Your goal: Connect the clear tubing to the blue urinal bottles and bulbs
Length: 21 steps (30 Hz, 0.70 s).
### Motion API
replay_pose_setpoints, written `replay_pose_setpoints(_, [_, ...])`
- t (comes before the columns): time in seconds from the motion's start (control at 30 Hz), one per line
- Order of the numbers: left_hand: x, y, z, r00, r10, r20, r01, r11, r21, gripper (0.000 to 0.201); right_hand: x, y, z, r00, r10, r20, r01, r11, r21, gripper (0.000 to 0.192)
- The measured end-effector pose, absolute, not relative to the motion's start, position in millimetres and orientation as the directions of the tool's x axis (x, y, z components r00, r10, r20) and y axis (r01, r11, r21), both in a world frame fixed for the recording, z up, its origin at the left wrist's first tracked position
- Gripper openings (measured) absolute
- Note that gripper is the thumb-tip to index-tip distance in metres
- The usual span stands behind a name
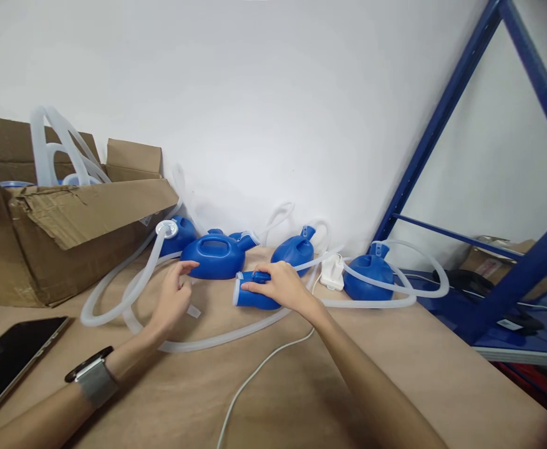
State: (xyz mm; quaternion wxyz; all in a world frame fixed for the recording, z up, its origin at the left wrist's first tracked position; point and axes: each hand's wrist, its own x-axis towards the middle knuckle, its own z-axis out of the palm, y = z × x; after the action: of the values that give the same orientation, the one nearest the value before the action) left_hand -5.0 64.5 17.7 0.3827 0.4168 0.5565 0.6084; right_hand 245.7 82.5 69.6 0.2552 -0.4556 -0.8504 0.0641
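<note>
My right hand (283, 285) grips a blue plastic bottle (249, 299) that lies on its side on the brown table top (301, 386). My left hand (173, 298) pinches a translucent hose (128, 293) just left of it, close to a larger blue bottle with a handle (214, 255). The hose loops across the table toward a white cap (166, 229). A watch (93, 374) sits on my left wrist.
Three more blue bottles (294, 249) (369, 274) (179, 234) with hoses stand by the white wall. An open cardboard box (58, 237) holding hoses is at left, a dark tablet (6, 358) near the left edge, a white adapter (333, 272) with cable, blue shelf frame (511, 280) at right.
</note>
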Motion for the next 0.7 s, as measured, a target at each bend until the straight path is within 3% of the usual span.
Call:
replay_pose_setpoints(0.1, [-9,57,10,-0.252,0.896,0.365,0.42,-0.239,0.876,0.026,242,78,71,-0.471,0.795,0.381,0.741,0.591,-0.318,0.045])
replay_pose_setpoints(0.17, [-3,47,11,-0.07,0.906,0.417,0.599,-0.296,0.744,0.026,240,75,73,-0.486,0.782,0.39,0.723,0.611,-0.324,0.044])
replay_pose_setpoints(0.27, [16,30,21,0.118,0.957,0.266,0.612,-0.281,0.739,0.041,237,70,75,-0.527,0.75,0.4,0.696,0.651,-0.303,0.044])
replay_pose_setpoints(0.37, [30,21,31,0.141,0.983,0.119,0.577,-0.179,0.797,0.05,235,65,79,-0.556,0.733,0.393,0.704,0.666,-0.247,0.047])
replay_pose_setpoints(0.53, [26,25,32,0.252,0.968,-0.001,0.508,-0.131,0.852,0.049,233,62,79,-0.613,0.713,0.34,0.678,0.696,-0.237,0.043])
replay_pose_setpoints(0.7, [17,22,34,0.367,0.927,-0.08,0.49,-0.12,0.863,0.05,244,67,80,-0.728,0.62,0.293,0.563,0.784,-0.263,0.038])
